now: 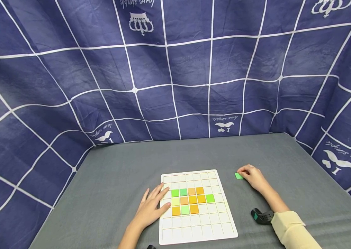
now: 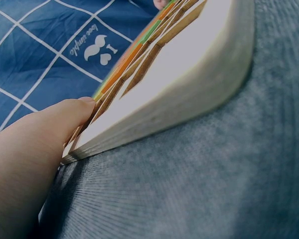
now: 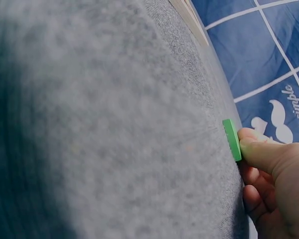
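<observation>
A white grid board [image 1: 197,230] lies on the grey table, with several square tiles in its middle cells: orange tiles [image 1: 194,209], green tiles [image 1: 210,198] and a pale yellow tile [image 1: 175,201]. My left hand [image 1: 149,209] rests at the board's left side with fingers spread, fingertips and thumb over its edge. In the left wrist view the thumb [image 2: 72,114] lies against the board's rim [image 2: 164,109]. To the right of the board, my right hand [image 1: 254,177] pinches a green tile [image 1: 239,176] by its edge at the table surface. That tile [image 3: 232,140] looks like a thin slab in the right wrist view.
Grey cloth covers the table [image 1: 125,166]. A blue curtain [image 1: 191,100] with white grid lines hangs behind it and along the sides. A black wrist device [image 1: 262,217] sits by the right wrist, near a pale yellow sleeve [image 1: 294,228].
</observation>
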`<state>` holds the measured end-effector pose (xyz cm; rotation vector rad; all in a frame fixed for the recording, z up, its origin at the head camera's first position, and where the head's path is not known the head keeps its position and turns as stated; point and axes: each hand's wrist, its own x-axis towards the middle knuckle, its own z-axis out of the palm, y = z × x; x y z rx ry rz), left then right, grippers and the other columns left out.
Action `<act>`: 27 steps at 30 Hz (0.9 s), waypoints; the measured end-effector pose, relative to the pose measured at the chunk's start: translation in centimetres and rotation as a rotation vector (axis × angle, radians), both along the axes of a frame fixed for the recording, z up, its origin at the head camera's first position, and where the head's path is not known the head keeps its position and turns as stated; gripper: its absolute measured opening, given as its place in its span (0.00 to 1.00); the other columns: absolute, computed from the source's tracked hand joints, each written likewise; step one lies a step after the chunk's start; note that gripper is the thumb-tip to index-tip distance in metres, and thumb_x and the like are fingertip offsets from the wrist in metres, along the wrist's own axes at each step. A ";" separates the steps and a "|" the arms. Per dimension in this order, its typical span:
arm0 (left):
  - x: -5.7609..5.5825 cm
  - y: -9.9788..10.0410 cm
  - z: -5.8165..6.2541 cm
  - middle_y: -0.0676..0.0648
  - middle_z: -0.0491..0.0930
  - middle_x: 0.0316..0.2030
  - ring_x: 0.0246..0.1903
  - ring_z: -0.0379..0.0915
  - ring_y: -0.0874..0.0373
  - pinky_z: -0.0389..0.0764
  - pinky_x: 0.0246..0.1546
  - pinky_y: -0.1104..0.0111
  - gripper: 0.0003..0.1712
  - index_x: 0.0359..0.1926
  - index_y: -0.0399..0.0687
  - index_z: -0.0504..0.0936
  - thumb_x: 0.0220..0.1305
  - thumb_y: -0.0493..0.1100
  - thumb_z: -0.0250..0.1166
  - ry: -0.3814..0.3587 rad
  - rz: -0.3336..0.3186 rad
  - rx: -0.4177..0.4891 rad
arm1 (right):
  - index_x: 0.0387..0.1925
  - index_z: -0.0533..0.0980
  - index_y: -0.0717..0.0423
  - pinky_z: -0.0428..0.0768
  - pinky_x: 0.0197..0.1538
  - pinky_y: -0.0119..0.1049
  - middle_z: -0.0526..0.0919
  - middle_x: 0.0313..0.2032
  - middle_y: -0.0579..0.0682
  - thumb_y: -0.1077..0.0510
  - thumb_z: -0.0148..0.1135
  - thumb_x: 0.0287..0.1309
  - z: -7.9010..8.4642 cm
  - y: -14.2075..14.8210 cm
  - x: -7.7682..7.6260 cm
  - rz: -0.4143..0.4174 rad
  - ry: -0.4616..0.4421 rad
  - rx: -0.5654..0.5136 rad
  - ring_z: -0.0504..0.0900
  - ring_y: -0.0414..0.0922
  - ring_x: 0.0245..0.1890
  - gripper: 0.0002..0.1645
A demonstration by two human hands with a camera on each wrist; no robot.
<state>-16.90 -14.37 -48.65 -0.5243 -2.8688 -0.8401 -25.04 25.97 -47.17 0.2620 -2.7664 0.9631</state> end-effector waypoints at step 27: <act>0.0 0.0 0.2 0.50 0.60 0.67 0.66 0.55 0.51 0.42 0.67 0.49 0.33 0.63 0.57 0.67 0.58 0.63 0.54 -0.019 0.003 0.001 | 0.34 0.79 0.56 0.68 0.29 0.28 0.75 0.27 0.45 0.62 0.60 0.54 1.2 -2.4 2.7 -0.030 0.088 -0.004 0.67 0.31 0.26 0.05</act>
